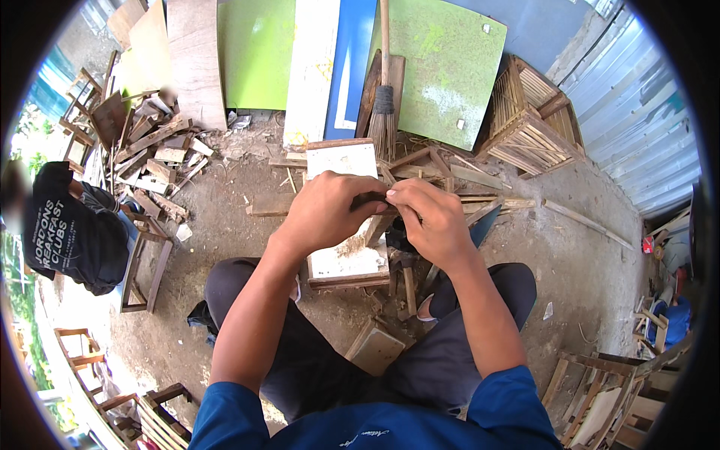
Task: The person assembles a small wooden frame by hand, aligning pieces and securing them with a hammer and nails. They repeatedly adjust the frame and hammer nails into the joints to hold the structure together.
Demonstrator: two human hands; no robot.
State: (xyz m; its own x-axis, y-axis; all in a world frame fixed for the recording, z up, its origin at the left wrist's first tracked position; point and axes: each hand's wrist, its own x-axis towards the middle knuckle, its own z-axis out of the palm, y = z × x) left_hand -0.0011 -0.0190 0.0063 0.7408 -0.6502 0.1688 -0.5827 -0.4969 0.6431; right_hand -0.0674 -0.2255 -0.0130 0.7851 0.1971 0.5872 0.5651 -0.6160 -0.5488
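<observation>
Sawdust (351, 244) on the bench (328, 264) below suggested some woodwork done, the remainder unclear, as left hand (326, 204) and right hand (429, 214) met at the fingertips (gripping what, I couldn't tell).

White bench top (330, 262), lime-green panel (256, 56)

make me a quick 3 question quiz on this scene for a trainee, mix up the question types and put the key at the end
1. True or false: the left hand and the right hand are raised close together.
2. Fill in: the board below the left hand is mostly ____ on top.
3. The bristles of the broom point: a) up, b) down, c) toward the left.

Key: 1. True. 2. White. 3. b.
</observation>
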